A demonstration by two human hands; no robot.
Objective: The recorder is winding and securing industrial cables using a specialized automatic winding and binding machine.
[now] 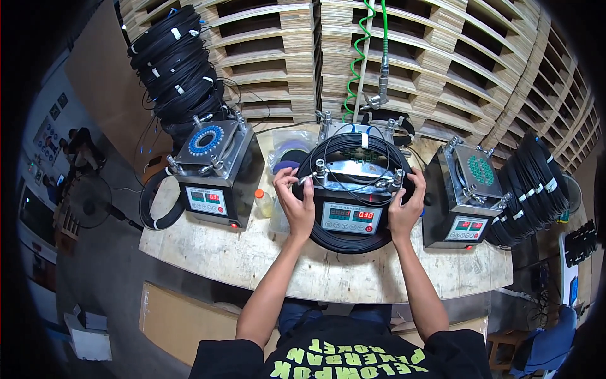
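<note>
Grip the black cable coil (344, 245) evenly, encircling the screen and front posts of the middle machine (351, 218) in this view; resting or lifted, cannot tell. Left hand (295, 202) at the machine's left front corner, right hand (407, 211) at its right front corner, both with fingers curled narrow around the coil's sides; exact fingertip contact partly hidden. For a good result, probably best to keep both sides level, gather loose strands inward, and avoid snagging on the machine's left front post (320, 167).
</note>
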